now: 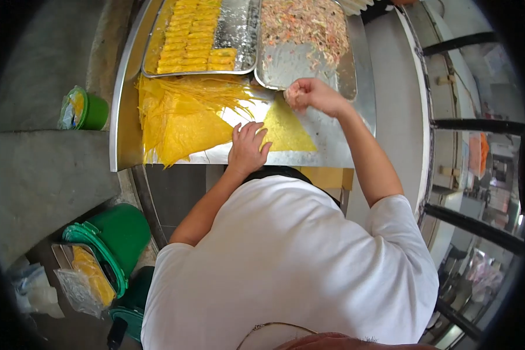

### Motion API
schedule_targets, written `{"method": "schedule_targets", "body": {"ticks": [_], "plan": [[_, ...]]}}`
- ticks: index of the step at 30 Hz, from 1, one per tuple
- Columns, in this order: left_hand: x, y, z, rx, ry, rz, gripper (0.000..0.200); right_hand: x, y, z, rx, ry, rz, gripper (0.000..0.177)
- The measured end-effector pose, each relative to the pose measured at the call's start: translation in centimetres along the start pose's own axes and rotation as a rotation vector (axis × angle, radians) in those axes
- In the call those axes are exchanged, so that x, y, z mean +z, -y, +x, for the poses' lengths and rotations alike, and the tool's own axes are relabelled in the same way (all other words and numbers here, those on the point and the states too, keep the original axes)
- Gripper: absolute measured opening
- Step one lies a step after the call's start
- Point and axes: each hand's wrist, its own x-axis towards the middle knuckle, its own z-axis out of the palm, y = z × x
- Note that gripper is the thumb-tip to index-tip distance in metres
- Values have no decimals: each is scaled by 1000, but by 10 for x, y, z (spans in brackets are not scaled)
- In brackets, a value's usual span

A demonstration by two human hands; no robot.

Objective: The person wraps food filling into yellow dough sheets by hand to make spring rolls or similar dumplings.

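Observation:
My right hand (321, 97) is closed in a pinch on a clump of pale pink filling (295, 93), just above the top of a yellow triangular wrapper (287, 129). That single sheet lies flat on the metal worktop (338, 146). My left hand (248, 149) rests palm down with fingers spread at the wrapper's left edge. To its left is a fanned stack of yellow wrappers (181, 119). Beyond my right hand stands a metal tray (291, 61) with shredded, mixed filling in its far part.
A second metal tray (237, 38) at the back left holds rows of yellow rolls (189, 35). On the floor at left are a small green bucket (93, 111) and a large green bucket (119, 233). Black bars (478, 125) run along the right side.

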Motion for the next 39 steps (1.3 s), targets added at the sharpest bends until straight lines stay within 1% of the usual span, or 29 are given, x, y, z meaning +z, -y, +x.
{"method": "schedule_targets", "body": {"ticks": [2,3,4,6,7,8,10,11,13,14,16,20,22,23,25,26,28,29,31,32,33,34,35,36,37,39], "plan": [[0,1,-2,-14,3,36,39,27,-15,-16,24,-184,-331,17],[0,2,-3,-18,13,28,38,39,-36,-16,-81,-247,-487,17],[0,3,-3,-12,20,16,38,51,-45,-18,-70,-258,-485,17],[1,3,-4,-20,9,47,40,73,-63,-19,-164,-228,-647,21],[1,3,-4,-22,13,54,42,80,-76,-16,-321,-234,-705,26],[1,3,-6,-27,20,51,42,85,-88,-17,-313,-231,-699,26],[2,6,-5,-42,4,64,46,91,-93,-13,-432,-303,-925,21],[2,6,-4,-55,2,61,51,90,-94,-13,-449,-300,-925,21],[-2,6,-6,-66,13,59,53,93,-89,-25,-525,-540,-1016,17],[-1,4,-3,-73,23,43,54,89,-90,-27,-541,-544,-1018,17],[1,3,-3,-57,-5,58,55,81,-101,-31,-377,-409,-998,14],[4,1,-4,-35,-46,61,53,74,-116,-30,-436,-379,-966,12],[2,-1,-2,-20,-55,69,52,76,-110,-37,-481,-460,-887,17],[2,-3,-3,-22,-52,78,52,73,-116,-36,-484,-460,-874,17],[4,-6,-3,-26,-43,90,51,66,-123,-35,-407,-445,-872,22],[4,-7,-2,-19,-49,92,50,63,-127,-36,-412,-443,-864,22],[1,-7,0,-14,-52,109,50,61,-122,-36,-312,-501,-728,9],[0,-9,-1,-25,-46,100,51,63,-121,-37,-318,-501,-717,9],[2,-8,1,-32,-42,91,52,66,-113,-37,-477,-546,-949,7],[2,-8,0,-27,-46,91,52,70,-108,-34,-612,-519,-962,9],[3,-7,0,-28,-35,94,52,75,-105,-26,-676,-442,-958,12],[5,-6,0,-19,-33,110,53,84,-97,-24,-694,-442,-989,17],[7,-4,0,-13,-40,110,53,90,-94,-20,-630,-400,-1089,18],[7,-3,0,-11,-45,111,53,93,-93,-17,-648,-378,-1155,17],[6,-6,2,10,-57,108,53,94,-98,-13,-615,-362,-1198,16],[2,-8,2,-17,-34,85,52,95,-104,-7,-583,-348,-1247,15]]}}
